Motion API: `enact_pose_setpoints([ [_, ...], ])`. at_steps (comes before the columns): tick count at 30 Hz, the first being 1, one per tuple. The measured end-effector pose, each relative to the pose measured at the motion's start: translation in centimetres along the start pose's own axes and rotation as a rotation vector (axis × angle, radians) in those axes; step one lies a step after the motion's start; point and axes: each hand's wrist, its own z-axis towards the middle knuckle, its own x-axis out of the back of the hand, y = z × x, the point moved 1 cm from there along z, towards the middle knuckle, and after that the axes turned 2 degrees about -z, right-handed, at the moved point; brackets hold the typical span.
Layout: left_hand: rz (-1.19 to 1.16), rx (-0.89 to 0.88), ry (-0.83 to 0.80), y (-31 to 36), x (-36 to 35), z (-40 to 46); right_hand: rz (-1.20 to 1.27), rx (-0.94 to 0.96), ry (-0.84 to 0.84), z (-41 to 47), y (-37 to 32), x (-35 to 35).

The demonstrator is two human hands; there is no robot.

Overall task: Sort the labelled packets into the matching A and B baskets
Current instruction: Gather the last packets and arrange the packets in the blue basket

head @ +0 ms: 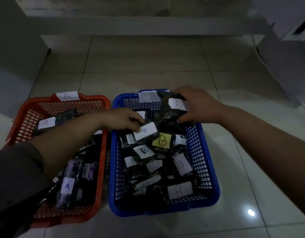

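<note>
Both hands work over the blue B basket [206, 169], beside the red A basket [100, 152]. The left hand [122, 120] pinches a white-labelled B packet [145, 131] resting on the pile. The right hand [198, 104] grips a larger dark B packet [170, 110] above the far rim. The light is dim, so a label could be misread, or the slick raised packet could slip outside the basket.

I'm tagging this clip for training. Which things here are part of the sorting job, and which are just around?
Part of the job:
red basket tagged A
blue basket tagged B
left hand gripping a white-labelled B packet
right hand gripping another B packet
A packet
yellow-labelled B packet

Just around:
tiled floor
white furniture
</note>
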Motion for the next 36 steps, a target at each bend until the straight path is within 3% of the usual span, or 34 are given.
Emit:
enact_pose_setpoints([
  [7,-0.017,0.015,0.010,-0.4,-0.1,-0.1,-0.258,-0.001,0.019,2.4,1.8,-6.9],
  [11,-0.012,0.008,0.005,-0.2,-0.2,0.0,-0.249,0.036,0.129,2.3,2.5,-7.4],
  [17,-0.043,0.007,-0.004,-0.2,-0.1,0.5,-0.301,0.019,0.151,2.0,2.8,-8.0],
  [20,0.027,-0.001,0.016,0.1,1.0,0.5,-0.171,0.024,0.180,2.0,2.2,-6.9],
  [24,0.064,-0.051,0.218,0.8,4.3,0.0,0.194,0.064,0.263,0.8,-0.4,-6.0],
  [27,0.103,-0.054,0.323,0.6,5.4,0.1,0.306,0.076,0.094,-1.3,-1.5,-6.5],
  [30,0.123,-0.050,0.282,0.4,4.5,0.6,0.193,0.128,-0.137,-3.4,-1.3,-8.1],
  [36,0.131,-0.038,0.191,0.6,3.1,1.1,0.192,0.109,-0.160,-4.1,-1.2,-8.5],
])
